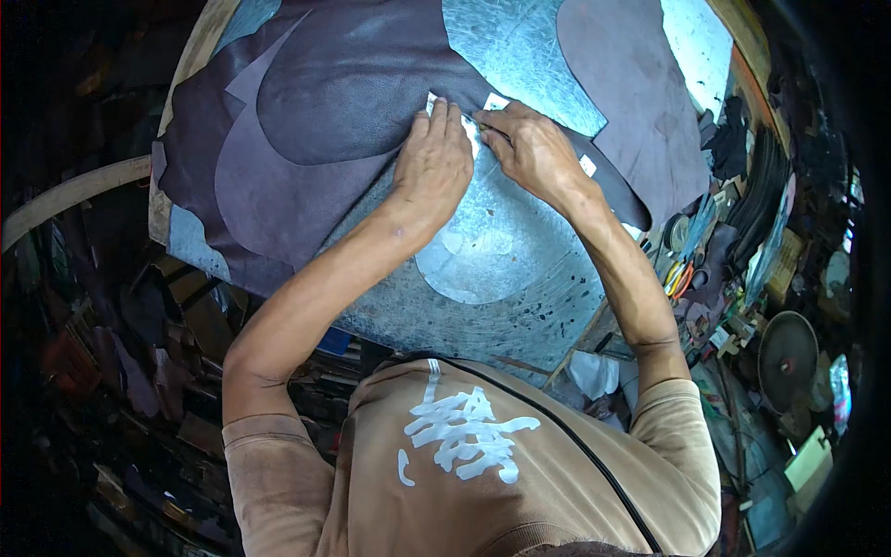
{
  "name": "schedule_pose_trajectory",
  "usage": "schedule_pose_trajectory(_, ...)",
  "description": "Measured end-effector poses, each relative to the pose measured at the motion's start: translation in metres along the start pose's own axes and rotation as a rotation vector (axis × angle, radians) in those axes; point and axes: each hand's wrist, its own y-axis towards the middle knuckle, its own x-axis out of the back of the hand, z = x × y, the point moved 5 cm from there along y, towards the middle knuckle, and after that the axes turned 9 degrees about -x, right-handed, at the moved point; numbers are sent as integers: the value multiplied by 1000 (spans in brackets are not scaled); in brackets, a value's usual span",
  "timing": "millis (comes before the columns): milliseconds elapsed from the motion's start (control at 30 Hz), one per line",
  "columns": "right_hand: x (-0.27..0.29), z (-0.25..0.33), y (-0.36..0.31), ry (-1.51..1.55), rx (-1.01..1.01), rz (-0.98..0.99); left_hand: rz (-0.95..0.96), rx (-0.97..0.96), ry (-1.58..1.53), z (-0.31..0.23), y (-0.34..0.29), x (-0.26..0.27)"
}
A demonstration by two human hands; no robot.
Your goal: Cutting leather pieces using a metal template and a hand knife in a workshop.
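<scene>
My left hand (432, 156) lies flat on the near edge of a dark brown leather piece (353, 79), its fingers stretched out side by side. White card-like material (471, 136) shows beside these fingers and past their tips. Close on the right, my right hand (538, 153) is closed in a pinch on a small slim tool (482, 126); its kind is too small to make out. Under and beyond the right hand, the leather carries on as a narrow tongue (613, 186). Small white pieces (587, 166) lie on it.
Scuffed metal sheeting (520, 251) covers the worktable. More leather (640, 102) lies at the right, and lighter layers (278, 209) at the left. A wooden rim (190, 74) bounds the left side. Beyond the right edge are tools, scraps and a round disc (787, 362).
</scene>
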Motion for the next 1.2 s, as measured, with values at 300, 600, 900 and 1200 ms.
schedule_pose_trajectory(300, 2, -8, -6, 15, 14, 1, -27, 22, -283, 4, 0, -7)
schedule_pose_trajectory(600, 10, -13, -5, -52, 38, 68, -11, 8, -272, 4, 2, -5)
schedule_pose_trajectory(900, 31, -4, 38, -425, 256, 312, 20, 0, -272, 11, 13, 5)
schedule_pose_trajectory(1200, 40, 12, 90, -502, 596, 564, 63, -17, -272, 13, 27, 2)
